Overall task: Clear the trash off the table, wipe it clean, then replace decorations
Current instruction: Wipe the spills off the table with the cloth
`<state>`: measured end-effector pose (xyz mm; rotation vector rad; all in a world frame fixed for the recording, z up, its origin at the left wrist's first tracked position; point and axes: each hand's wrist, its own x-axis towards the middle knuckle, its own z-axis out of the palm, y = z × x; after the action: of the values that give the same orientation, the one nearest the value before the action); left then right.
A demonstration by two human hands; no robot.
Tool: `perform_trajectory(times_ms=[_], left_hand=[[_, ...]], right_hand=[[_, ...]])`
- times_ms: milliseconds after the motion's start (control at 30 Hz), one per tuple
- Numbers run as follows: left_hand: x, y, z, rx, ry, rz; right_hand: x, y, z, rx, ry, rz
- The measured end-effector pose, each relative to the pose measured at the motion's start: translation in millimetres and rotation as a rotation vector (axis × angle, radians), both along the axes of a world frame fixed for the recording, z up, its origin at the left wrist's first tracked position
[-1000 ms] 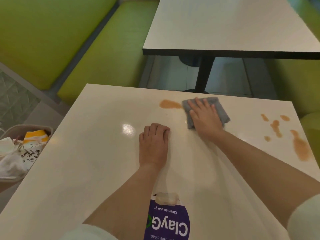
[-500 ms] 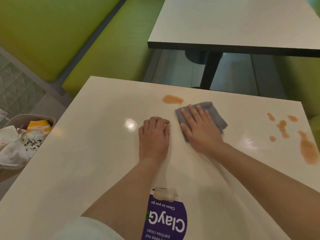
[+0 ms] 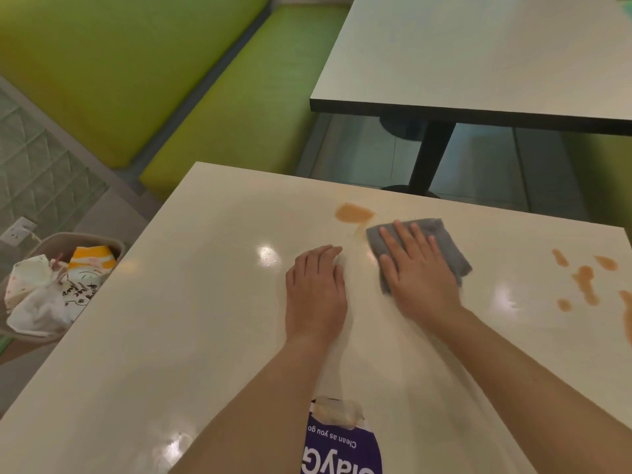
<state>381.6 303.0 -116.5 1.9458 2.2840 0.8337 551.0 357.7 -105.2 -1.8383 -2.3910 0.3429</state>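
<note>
A cream table [image 3: 171,336] fills the lower view. My right hand [image 3: 417,271] presses flat on a grey cloth [image 3: 451,249] near the table's far middle. An orange-brown spill [image 3: 352,212] lies just beyond the cloth's left corner, with a faint smear trailing from it. Several more orange stains [image 3: 586,282] mark the table's right side. My left hand [image 3: 316,292] rests palm down on the bare tabletop, left of the cloth, holding nothing.
A purple sticker [image 3: 342,446] reading "Clean as you go" sits at the near edge. A bin [image 3: 44,248] full of crumpled wrappers stands on the floor at left. Green bench seats [image 3: 222,97] and a second table [image 3: 478,56] lie beyond.
My right hand slid the cloth toward me and left, then back out to the right, close to the orange spill. The left hand stayed in place.
</note>
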Motion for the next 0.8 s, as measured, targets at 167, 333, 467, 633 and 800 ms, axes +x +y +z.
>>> perform_trajectory(times_ms=[167, 333, 467, 633, 800], left_hand=[[0, -1, 0, -0.008, -0.002, 0.015], [0, -1, 0, -0.034, 0.031, 0.056], [0, 0, -3, -0.042, 0.064, 0.061], [-1, -1, -4, -0.071, 0.066, 0.062], [0, -1, -3, -0.091, 0.056, 0.063]], right_hand=[[-11, 54, 6, -0.048, -0.017, -0.183], [-25, 31, 6, -0.060, -0.003, 0.076], [5, 34, 6, -0.030, 0.003, 0.021], [-18, 49, 7, -0.038, -0.025, -0.061], [-18, 42, 10, -0.061, 0.019, 0.212]])
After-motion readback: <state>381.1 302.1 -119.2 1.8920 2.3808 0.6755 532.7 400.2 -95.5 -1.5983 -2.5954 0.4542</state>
